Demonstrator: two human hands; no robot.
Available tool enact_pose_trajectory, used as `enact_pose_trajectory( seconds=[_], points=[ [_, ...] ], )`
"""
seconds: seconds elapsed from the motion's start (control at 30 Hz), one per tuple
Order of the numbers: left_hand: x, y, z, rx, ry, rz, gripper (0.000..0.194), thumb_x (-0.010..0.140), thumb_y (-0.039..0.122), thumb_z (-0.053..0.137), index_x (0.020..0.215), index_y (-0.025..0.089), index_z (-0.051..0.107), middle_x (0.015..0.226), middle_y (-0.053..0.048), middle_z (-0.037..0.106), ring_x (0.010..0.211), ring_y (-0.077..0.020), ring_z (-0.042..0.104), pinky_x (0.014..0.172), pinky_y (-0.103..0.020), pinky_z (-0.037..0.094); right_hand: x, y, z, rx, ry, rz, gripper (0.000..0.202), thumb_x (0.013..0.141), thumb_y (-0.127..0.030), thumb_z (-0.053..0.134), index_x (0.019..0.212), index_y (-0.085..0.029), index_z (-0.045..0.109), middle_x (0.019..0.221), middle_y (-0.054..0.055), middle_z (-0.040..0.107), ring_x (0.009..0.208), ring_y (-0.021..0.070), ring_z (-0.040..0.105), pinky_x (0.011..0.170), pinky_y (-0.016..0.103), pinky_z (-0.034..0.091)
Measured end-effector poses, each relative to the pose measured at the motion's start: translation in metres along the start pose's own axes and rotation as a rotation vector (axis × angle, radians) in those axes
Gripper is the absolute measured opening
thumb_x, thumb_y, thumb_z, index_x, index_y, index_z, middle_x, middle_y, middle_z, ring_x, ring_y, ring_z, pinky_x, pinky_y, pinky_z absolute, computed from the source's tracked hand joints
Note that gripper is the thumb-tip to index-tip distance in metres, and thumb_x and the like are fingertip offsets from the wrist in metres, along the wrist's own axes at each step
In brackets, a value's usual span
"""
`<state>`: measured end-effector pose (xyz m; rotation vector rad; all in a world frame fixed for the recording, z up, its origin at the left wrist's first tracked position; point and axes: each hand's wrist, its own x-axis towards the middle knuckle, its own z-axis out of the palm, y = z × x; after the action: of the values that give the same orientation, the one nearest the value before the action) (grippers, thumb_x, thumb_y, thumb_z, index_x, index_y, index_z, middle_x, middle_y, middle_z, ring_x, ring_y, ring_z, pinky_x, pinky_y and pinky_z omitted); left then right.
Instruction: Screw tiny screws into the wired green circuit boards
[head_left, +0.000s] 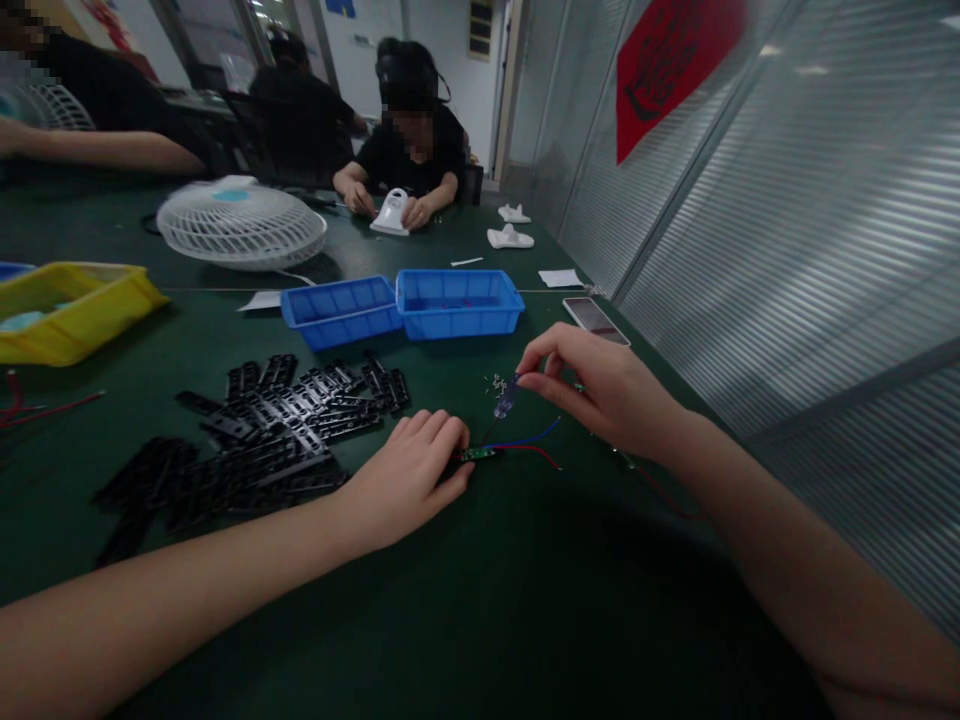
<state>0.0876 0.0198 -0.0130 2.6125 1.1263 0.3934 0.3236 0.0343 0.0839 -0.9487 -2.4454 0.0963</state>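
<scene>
A small green circuit board (480, 454) with red and blue wires (525, 438) lies on the dark green table, its left end between the fingers of my left hand (420, 465). My right hand (607, 390) is closed in a pinch on a small translucent purple piece (507, 398), tilted above the table just up and right of the board. Small silvery screws (496, 382) are scattered behind that piece. Many black plastic strips (300, 410) lie piled to the left of my left hand.
Two blue bins (459, 318) (341, 312) stand beyond my hands, a yellow bin (75, 335) at far left. A phone (596, 320) lies near the right edge. Farther back are a white fan grille (240, 228) and a person (416, 140) handling a white part (393, 212).
</scene>
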Motion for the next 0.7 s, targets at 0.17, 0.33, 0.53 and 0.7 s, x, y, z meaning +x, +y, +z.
enact_pose_trajectory(
  seconds=[0.17, 0.33, 0.53, 0.7],
  points=[
    [0.000, 0.000, 0.000, 0.007, 0.009, 0.003, 0.014, 0.093, 0.033, 0.044, 0.095, 0.020, 0.047, 0.093, -0.004, 0.051, 0.087, -0.0208, 0.046, 0.076, -0.035, 0.036, -0.001, -0.004, 0.005, -0.127, 0.001, 0.095, 0.027, 0.096, -0.039, 0.040, 0.098, -0.015, 0.052, 0.083, 0.001, 0.060, 0.060, 0.0079, 0.049, 0.052, 0.022, 0.031],
    [0.000, 0.001, 0.000, 0.009, 0.012, 0.010, 0.013, 0.092, 0.033, 0.044, 0.094, 0.020, 0.046, 0.093, -0.004, 0.051, 0.085, -0.0208, 0.045, 0.076, -0.035, 0.037, -0.002, -0.006, 0.011, -0.220, -0.065, 0.085, 0.035, 0.098, -0.044, 0.030, 0.085, -0.018, 0.049, 0.068, -0.001, 0.055, 0.054, 0.0088, 0.043, 0.050, 0.025, 0.022],
    [0.000, 0.000, 0.001, 0.016, 0.005, 0.006, 0.014, 0.093, 0.033, 0.044, 0.095, 0.020, 0.046, 0.093, -0.004, 0.051, 0.086, -0.0213, 0.045, 0.075, -0.036, 0.036, -0.003, -0.003, 0.020, -0.364, -0.067, 0.154, 0.042, 0.098, -0.043, 0.026, 0.081, -0.017, 0.055, 0.069, 0.002, 0.057, 0.062, 0.0131, 0.050, 0.053, 0.028, 0.022],
    [0.000, 0.000, 0.002, 0.020, 0.009, 0.007, 0.014, 0.093, 0.033, 0.044, 0.094, 0.020, 0.046, 0.093, -0.004, 0.050, 0.086, -0.0213, 0.045, 0.076, -0.036, 0.037, -0.003, -0.005, 0.019, -0.082, -0.080, 0.101, 0.031, 0.095, -0.025, 0.032, 0.110, -0.018, 0.058, 0.103, 0.006, 0.056, 0.082, 0.0138, 0.055, 0.067, 0.027, 0.037]
  ],
)
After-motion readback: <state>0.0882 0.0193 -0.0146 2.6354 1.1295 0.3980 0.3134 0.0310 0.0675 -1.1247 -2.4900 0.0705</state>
